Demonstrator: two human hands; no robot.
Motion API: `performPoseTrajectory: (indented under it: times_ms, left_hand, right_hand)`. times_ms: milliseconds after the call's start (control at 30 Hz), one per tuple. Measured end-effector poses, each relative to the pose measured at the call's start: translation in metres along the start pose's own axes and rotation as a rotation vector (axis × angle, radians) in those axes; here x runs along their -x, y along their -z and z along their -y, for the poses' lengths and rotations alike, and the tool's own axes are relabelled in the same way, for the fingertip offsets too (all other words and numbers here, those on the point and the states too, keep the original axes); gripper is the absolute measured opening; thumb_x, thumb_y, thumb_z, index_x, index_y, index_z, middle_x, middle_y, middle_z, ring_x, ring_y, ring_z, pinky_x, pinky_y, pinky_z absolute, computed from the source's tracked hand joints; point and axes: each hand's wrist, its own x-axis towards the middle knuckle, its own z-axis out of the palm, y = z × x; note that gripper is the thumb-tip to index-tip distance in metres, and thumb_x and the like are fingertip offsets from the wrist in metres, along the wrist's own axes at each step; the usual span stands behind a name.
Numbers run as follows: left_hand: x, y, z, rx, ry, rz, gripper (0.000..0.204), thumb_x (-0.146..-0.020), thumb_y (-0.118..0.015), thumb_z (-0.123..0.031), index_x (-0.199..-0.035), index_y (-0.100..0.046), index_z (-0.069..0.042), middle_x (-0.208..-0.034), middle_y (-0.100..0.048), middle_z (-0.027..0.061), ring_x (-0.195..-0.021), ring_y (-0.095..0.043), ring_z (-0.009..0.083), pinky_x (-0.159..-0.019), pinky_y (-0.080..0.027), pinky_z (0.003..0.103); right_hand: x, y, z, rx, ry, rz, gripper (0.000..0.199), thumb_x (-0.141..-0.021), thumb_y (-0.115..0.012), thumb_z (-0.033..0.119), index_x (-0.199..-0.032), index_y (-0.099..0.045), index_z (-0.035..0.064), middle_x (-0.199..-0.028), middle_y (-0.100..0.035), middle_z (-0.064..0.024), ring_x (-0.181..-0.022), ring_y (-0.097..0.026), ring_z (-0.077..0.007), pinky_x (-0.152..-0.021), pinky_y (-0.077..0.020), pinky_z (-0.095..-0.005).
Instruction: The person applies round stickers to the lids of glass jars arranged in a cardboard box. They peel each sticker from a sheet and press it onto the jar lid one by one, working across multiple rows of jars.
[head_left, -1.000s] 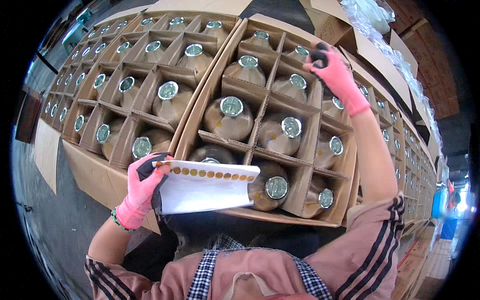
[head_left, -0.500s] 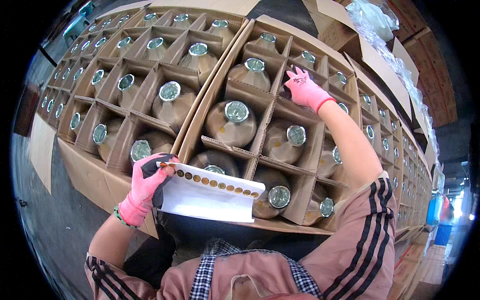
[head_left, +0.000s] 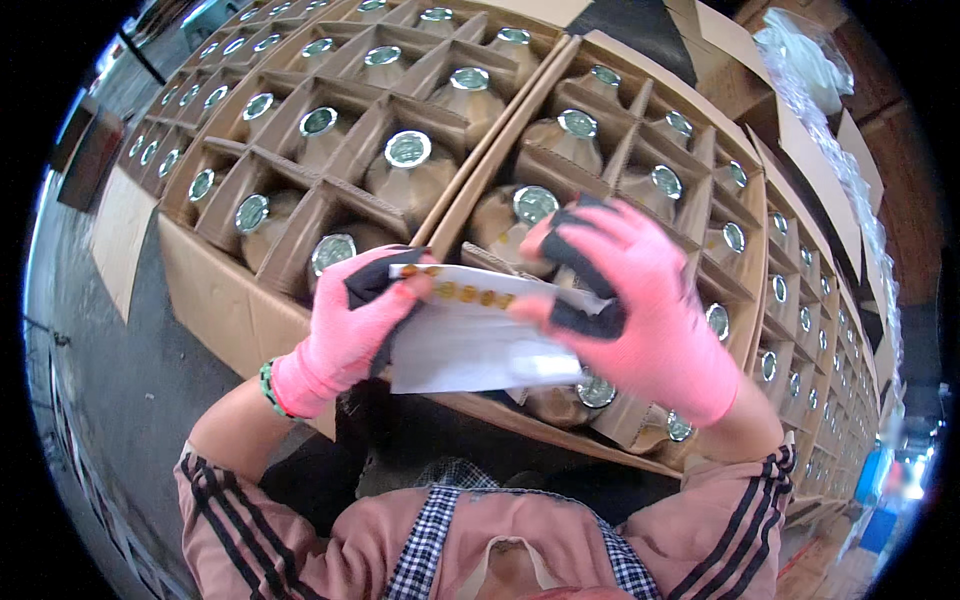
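My left hand (head_left: 350, 325), in a pink glove with dark palm and fingers and bare fingertips, pinches the upper left corner of a white sheet of stickers (head_left: 470, 355). A row of small round gold stickers runs along the sheet's top edge. My right hand (head_left: 645, 300), gloved alike, is over the sheet's right part, thumb and fingers apart and slightly blurred, hiding that end of the row. Beneath both hands, glass bottles (head_left: 577, 140) with wide round mouths stand upright in a cardboard box (head_left: 500, 135) split by cardboard dividers (head_left: 620, 145).
Another divided box (head_left: 235, 285) of bottles adjoins on the left, and more boxes (head_left: 815, 400) stretch along the right. Clear plastic wrap (head_left: 805, 65) and raised cardboard flaps (head_left: 735, 95) lie beyond. Dark floor (head_left: 190, 390) shows at the left.
My right hand has come back from the bottles farther off to the sheet's right side. The left hand, still pinching the sheet, has shifted right and slightly up in view.
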Motion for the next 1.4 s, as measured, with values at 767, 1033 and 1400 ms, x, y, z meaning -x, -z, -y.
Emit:
performPoseTrajectory:
  times_ms: [767, 1033, 1400]
  left_hand:
    - [0.031, -0.022, -0.022, 0.062, -0.064, 0.084, 0.022, -0.080, -0.055, -0.016, -0.093, -0.056, 0.002, -0.078, -0.056, 0.0042, -0.072, -0.048, 0.0071, -0.062, -0.041, 0.022]
    - [0.024, -0.019, -0.014, 0.094, 0.037, -0.039, 0.021, -0.081, -0.054, -0.017, -0.091, -0.056, 0.001, -0.076, -0.053, -0.0013, -0.069, -0.045, 0.0041, -0.060, -0.039, 0.020]
    - [-0.004, 0.021, 0.045, 0.066, 0.010, 0.052, 0.024, -0.078, -0.057, -0.017, -0.092, -0.057, 0.003, -0.075, -0.055, 0.0000, -0.070, -0.047, 0.0048, -0.062, -0.039, 0.020]
  right_hand:
    - [0.010, -0.034, 0.021, 0.153, 0.351, -0.229, 0.030, -0.050, -0.062, 0.009, -0.080, -0.058, 0.0063, -0.087, -0.056, -0.0061, -0.086, -0.052, -0.0265, -0.073, -0.0395, -0.0369]
    - [-0.004, -0.031, 0.014, -0.133, 0.241, -0.117, 0.024, -0.055, -0.059, -0.002, -0.078, -0.053, 0.0042, -0.095, -0.056, -0.0095, -0.089, -0.053, -0.0277, -0.077, -0.0399, -0.0373]
    - [-0.073, -0.046, -0.179, 0.355, -0.384, 0.138, 0.024, -0.065, -0.066, 0.020, -0.077, -0.056, 0.0015, -0.100, -0.051, -0.0151, -0.098, -0.046, -0.0299, -0.084, -0.0374, -0.0338]
